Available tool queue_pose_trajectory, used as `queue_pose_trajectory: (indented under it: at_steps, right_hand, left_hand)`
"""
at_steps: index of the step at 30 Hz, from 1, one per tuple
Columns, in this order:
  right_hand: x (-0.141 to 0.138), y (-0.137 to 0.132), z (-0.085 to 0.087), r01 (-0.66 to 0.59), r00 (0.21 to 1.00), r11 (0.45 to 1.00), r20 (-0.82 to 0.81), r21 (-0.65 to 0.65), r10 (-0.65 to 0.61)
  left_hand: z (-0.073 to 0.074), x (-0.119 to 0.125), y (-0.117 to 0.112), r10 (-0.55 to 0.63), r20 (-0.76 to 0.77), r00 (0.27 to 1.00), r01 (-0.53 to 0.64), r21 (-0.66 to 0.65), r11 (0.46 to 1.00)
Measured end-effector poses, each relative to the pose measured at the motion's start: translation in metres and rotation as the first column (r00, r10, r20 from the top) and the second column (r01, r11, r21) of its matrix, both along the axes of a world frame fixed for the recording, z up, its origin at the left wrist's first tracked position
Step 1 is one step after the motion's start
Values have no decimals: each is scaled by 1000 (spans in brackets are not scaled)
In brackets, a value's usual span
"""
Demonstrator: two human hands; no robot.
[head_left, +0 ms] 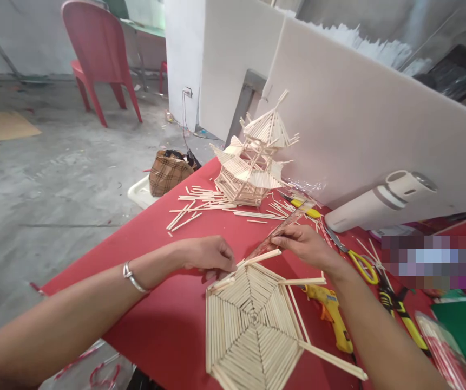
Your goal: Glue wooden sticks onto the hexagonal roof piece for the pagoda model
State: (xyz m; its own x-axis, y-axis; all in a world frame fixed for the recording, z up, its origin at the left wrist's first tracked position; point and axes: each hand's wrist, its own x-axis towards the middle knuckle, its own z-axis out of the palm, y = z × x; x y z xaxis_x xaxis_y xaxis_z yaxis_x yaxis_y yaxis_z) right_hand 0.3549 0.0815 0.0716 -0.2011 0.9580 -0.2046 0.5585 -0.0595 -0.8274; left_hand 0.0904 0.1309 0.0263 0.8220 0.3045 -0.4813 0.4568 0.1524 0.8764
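Observation:
A hexagonal panel of thin wooden sticks (253, 319) lies on the red table, with longer sticks jutting from its corners. My left hand (212, 255) is closed at the panel's far left edge, fingertips pinched together by a stick there; what they grip is hidden. My right hand (303, 245) has its thumb and fingers closed on a clear ruler (287, 223), which slants across the table just beyond the panel. A pagoda-like model of sticks (253, 168) stands farther back, with loose sticks (204, 201) scattered before it.
A yellow glue gun (332, 314) lies beside my right forearm. To the right are scissors (362, 266), pliers (409, 325) and a pale tumbler (371, 203) lying on its side. A yellow cutter (306, 207) rests near the model. A white board (362, 119) borders the table behind.

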Motion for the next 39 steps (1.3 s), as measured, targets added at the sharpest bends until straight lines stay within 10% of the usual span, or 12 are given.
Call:
queue_pose_trajectory:
  at_steps: [39]
  right_hand:
    - [-5, -3, 10, -105, 993, 994, 58, -10, 105]
  left_hand:
    - [-7, 0, 0, -5, 32, 999, 4, 21, 1000]
